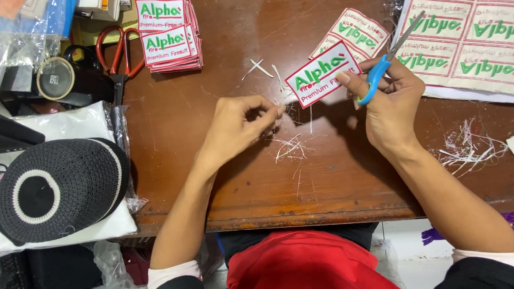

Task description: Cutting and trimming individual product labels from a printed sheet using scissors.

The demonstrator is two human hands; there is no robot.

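I see the patch (322,74) held just above the tabletop (224,180) — light, thin, a bit floppy, I judge, best pinched by its red border. My right hand (389,103) grips it together with blue-handled scissors (386,60). My left hand (239,125) pinches loose white threads (288,148) — fingertips closed.

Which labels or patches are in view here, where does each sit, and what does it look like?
Patch in right hand: white rectangle, red border, green lettering.
Stack of patches, table top left: same colours.
Loose patches behind the held one: same.
Uncut patch sheet, top right: white grid.
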